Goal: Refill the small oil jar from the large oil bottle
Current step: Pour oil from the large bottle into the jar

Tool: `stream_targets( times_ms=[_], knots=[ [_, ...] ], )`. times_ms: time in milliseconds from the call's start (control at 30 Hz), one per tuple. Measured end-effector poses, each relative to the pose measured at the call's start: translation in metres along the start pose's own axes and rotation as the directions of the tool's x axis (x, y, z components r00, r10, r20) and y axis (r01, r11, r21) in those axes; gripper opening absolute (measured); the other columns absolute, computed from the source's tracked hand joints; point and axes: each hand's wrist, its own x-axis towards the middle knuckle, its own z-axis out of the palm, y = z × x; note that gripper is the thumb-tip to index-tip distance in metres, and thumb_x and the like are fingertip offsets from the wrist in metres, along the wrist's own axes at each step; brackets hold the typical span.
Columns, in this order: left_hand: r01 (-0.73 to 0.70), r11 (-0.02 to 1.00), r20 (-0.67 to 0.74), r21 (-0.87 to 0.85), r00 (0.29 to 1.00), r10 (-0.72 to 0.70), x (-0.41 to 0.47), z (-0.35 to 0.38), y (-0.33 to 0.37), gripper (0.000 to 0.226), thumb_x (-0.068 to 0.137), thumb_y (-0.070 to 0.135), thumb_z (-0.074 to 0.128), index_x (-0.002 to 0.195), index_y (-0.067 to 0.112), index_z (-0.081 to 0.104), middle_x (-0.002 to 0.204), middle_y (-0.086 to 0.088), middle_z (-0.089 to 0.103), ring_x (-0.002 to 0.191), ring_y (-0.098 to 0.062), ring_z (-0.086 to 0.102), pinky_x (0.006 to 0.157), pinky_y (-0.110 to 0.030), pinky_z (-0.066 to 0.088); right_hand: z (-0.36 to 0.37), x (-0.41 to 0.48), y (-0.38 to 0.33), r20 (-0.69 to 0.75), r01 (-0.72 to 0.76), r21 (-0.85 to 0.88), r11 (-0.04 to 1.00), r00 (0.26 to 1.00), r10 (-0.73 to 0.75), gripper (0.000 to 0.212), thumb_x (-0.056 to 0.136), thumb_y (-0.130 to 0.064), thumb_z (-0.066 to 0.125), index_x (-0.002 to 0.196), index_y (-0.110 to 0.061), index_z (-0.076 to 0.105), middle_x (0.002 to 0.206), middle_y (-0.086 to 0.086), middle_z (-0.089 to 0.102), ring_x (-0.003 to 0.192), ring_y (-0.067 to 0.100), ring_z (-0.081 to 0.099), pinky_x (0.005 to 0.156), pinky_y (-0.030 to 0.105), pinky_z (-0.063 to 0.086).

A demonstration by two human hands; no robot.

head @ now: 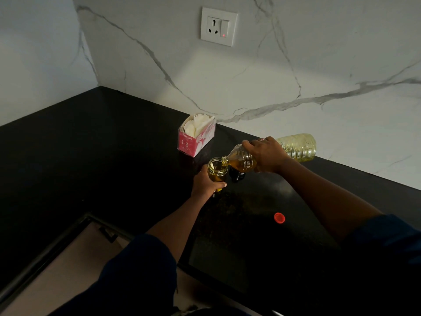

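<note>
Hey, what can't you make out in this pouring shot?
Head view.
Whether the small jar rests on the black counter: left hand covers its lower part.
Middle of the large bottle: under the right hand.
Dark object beside the jar: too dim to identify.
Tissue box lettering: too small.

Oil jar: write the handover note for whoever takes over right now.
Left hand grips the jar, which is open and upright.
Right hand grips the bottle, tipped nearly flat, mouth at the jar's rim.
Red cap lies on the counter, nearer the person.
Done: bottle and jar open, jar partly filled.
Left: top up, stand the bottle upright, close both. A dark thing behind the jar may be its lid; cannot tell.
</note>
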Motion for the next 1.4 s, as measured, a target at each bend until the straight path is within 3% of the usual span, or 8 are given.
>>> stream_targets(
  times_ms=[1400],
  knots=[
    [0.004,1.000,0.008,-0.020,1.000,-0.003,-0.0042,-0.0029,0.0035,0.079,0.065,0.019,0.083,0.132,0.015,0.042,0.132,-0.006,0.051,0.126,-0.023,0.046,0.098,-0.032,0.041,0.0020,0.0016,0.0012,0.002,-0.003,-0.008,1.000,1.000,0.003,0.090,0.072,-0.042,0.073,0.141,-0.013,0.023,0.133,0.013,0.050,0.118,0.030,0.052,0.099,0.043,0.038]
  ],
)
